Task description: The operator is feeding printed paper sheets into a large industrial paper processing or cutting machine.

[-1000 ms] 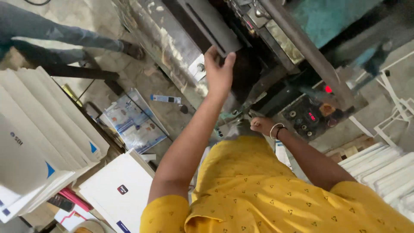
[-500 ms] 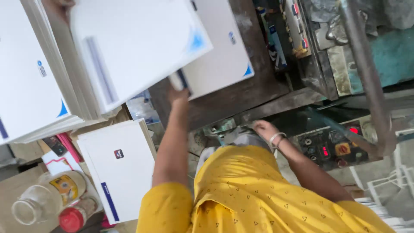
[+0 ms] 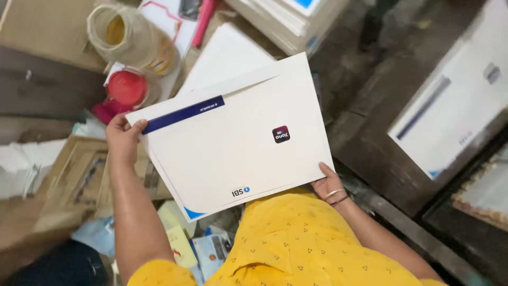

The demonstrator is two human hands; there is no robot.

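My left hand (image 3: 124,139) and my right hand (image 3: 328,185) both hold a small stack of white printed card sheets (image 3: 238,143) in front of my yellow shirt. The top sheet has a dark blue stripe along one edge, a small dark square logo and a blue corner. The left hand grips the stripe end at the left corner. At the lower right edge, the right hand, with bangles on its wrist, supports the sheets from beneath. The sheets lie nearly flat, slightly tilted.
A clear plastic jar (image 3: 132,39) and a red-lidded tub (image 3: 127,87) stand at the upper left. More white sheets are stacked at the top (image 3: 291,16) and lie at the right (image 3: 450,106) on a dark worn bench (image 3: 370,137). Cardboard (image 3: 74,175) and paper scraps lie lower left.
My left hand came down from the machine, took the sheets from the stack and brought them in front of me. My right hand left the control panel and now holds the sheets too.
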